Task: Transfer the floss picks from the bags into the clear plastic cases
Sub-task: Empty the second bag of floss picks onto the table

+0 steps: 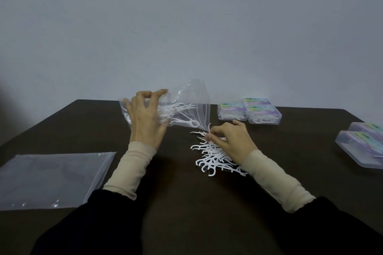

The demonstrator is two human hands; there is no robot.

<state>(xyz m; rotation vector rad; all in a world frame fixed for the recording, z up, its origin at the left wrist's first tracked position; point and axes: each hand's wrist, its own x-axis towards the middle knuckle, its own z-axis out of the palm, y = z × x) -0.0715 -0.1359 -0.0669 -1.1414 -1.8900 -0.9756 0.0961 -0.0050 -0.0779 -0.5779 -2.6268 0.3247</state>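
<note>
Flat empty clear plastic bag (51,178) lies nearest, done I guess. Left hand (145,118) pinches crinkled clear zip bag (186,105) up so white floss picks (215,157) spill out; right hand (230,141) pinches picks from pile. Lidded clear plastic cases (250,112) wait behind.

One head-worn camera looks forward and down, close over the dark desk (269,182); its far edge meets a seemingly plain wall (186,16).

Dark surface (269,172). Left hand (146,119) grips clear bag (192,99), picks inside. Right hand (232,141) pinches bag corner over loose floss picks (211,159). Flat empty bag (51,178) left. Filled cases (248,112) behind.
</note>
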